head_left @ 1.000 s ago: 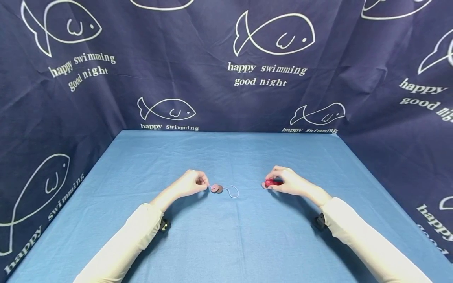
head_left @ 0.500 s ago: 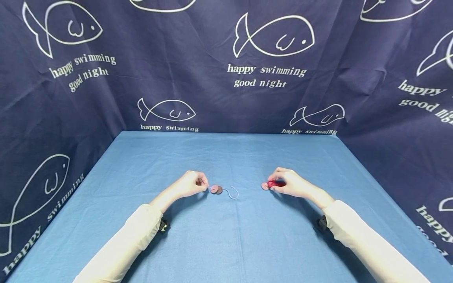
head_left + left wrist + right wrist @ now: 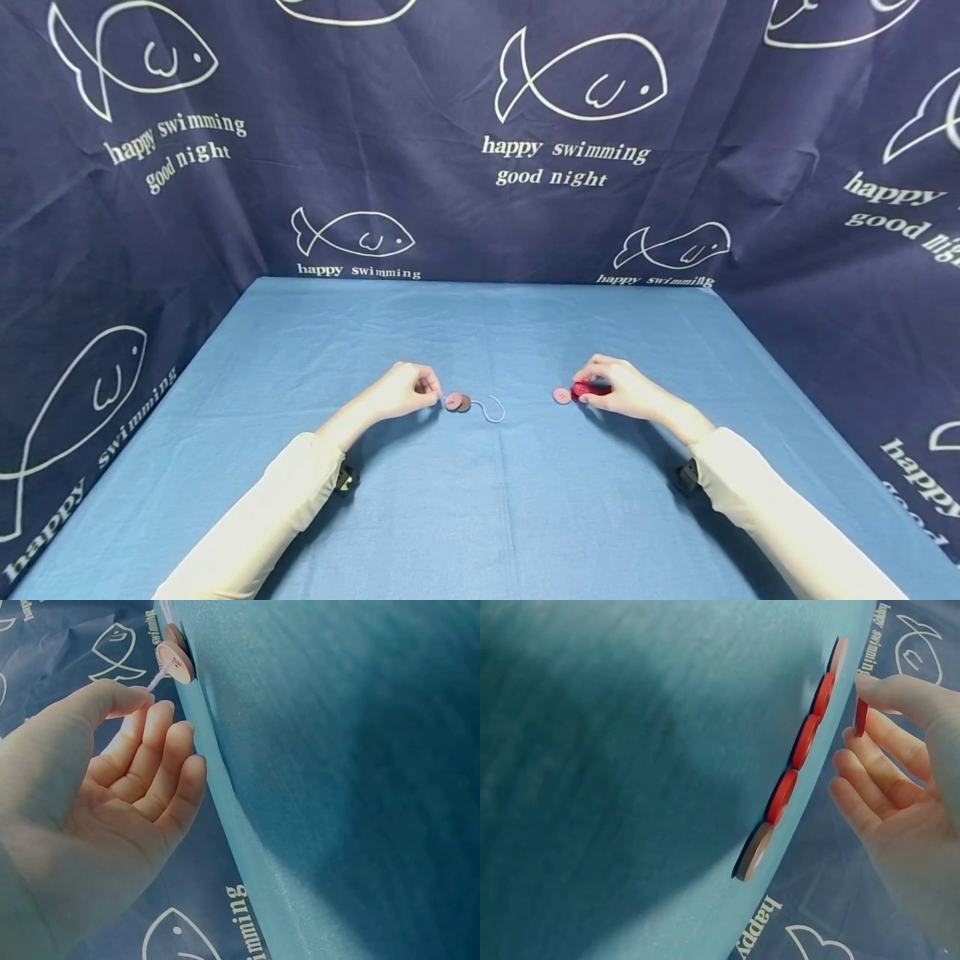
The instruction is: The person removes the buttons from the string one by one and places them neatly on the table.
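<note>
My right hand (image 3: 626,392) has drifted right, pinching a red button (image 3: 861,718); my left hand (image 3: 401,388) still pinches the string (image 3: 156,677) mid-frame.

Evenly and brightly lit from above; soft shadows under both forearms. Slightly bowed at head-view edges. Wrist views blurred close up, tilted.

My left hand (image 3: 97,795) pinches the pale string (image 3: 156,677) between thumb and forefinger, just beside two threaded buttons (image 3: 175,660) lying on the blue cloth (image 3: 337,772).
</note>
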`<state>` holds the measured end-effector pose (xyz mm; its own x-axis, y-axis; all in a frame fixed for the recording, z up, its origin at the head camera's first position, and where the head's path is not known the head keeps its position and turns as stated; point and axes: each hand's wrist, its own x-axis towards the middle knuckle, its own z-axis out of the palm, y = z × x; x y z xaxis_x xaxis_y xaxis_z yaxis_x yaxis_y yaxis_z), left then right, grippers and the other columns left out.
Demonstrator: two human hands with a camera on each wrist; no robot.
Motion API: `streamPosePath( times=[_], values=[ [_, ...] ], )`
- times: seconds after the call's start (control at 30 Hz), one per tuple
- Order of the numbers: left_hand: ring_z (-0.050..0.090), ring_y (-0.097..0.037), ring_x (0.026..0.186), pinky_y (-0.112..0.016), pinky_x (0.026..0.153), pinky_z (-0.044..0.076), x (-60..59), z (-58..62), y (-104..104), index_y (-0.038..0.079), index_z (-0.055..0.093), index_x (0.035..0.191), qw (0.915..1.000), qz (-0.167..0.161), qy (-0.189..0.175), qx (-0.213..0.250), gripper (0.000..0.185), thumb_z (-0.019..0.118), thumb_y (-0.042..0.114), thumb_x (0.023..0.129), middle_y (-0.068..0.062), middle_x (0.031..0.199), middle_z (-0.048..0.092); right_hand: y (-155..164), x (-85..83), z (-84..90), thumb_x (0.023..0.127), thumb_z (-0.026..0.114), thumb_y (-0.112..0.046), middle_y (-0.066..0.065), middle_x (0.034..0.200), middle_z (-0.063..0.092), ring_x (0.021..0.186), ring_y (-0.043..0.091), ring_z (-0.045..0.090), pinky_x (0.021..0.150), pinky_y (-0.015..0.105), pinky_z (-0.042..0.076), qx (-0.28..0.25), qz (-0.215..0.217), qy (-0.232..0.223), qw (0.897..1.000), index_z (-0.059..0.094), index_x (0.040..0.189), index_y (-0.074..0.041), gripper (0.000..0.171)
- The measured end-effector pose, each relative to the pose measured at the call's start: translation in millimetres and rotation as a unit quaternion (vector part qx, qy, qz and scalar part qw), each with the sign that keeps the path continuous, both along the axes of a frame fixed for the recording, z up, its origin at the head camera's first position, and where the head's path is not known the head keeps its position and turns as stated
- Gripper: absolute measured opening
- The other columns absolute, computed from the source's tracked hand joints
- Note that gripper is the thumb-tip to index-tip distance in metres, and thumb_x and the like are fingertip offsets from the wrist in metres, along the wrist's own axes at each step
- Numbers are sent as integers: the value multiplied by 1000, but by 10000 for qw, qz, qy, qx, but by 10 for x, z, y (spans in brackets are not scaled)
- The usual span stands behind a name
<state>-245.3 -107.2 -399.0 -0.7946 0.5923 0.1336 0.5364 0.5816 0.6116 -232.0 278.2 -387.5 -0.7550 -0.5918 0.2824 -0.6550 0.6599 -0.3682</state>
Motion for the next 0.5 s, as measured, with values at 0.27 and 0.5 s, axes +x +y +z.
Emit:
streamPosePath(
  times=[0.27,0.5],
  values=[
    [52,-3,61,-20,63,46,13,11,3,9,66,81,10000,14,-87,5,4,63,9,83,4,69,62,58,-4,-16,76,73,-7,1,89,61,78,19,58,72,34,48,-12,-50,-40,10000,70,97,-5,21],
    [52,-3,60,-20,62,45,16,17,2,8,66,81,10000,13,-57,15,4,63,9,83,4,70,62,102,-4,-30,74,75,-6,2,88,61,78,21,58,71,35,48,-95,-40,176,9998,70,97,-5,23]
  ],
)
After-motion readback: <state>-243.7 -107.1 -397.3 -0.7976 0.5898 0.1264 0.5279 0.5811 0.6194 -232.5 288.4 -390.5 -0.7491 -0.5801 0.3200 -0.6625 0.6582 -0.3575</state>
